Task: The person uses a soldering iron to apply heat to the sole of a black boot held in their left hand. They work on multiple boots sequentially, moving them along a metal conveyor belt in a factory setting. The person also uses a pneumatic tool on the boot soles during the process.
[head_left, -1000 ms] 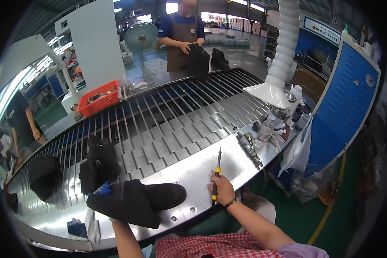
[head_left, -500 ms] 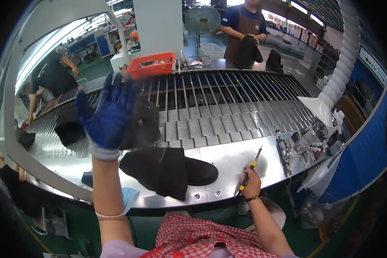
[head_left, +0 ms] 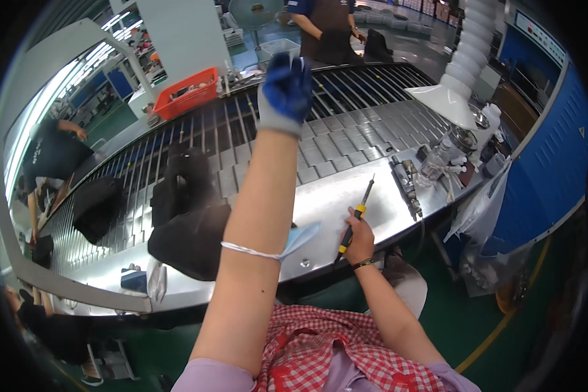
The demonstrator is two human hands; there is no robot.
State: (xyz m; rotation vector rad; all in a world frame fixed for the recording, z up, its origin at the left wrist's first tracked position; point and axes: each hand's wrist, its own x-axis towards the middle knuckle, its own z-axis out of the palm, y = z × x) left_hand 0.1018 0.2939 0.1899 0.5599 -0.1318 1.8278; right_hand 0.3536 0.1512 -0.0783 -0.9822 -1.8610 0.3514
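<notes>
My left hand (head_left: 285, 95), in a blue-coated glove with a grey cuff, is raised over the slatted conveyor (head_left: 333, 140). Its blurred fingers are bent and partly apart, and nothing shows in them. White elastic rings that forearm, with a light blue face mask (head_left: 302, 236) hanging from it. In my right hand (head_left: 361, 243) is a yellow-and-black soldering iron (head_left: 360, 212), its thin metal tip pointing up and away above the steel ledge. A black boot (head_left: 188, 243) lies on the ledge, its right part hidden behind my left forearm. Another black boot (head_left: 183, 179) is just beyond it.
More black footwear (head_left: 98, 208) sits on the conveyor at left. A red basket (head_left: 186, 93) stands at the far edge. A white extraction hood (head_left: 445, 101) hangs at right, near a metal air tool (head_left: 406, 188) and bottles. Across the line, a co-worker (head_left: 323, 29) handles a dark boot.
My left hand has swung right across the conveyor, its fingers more bent than before. The view has shifted down and right. My right hand still holds the soldering iron.
</notes>
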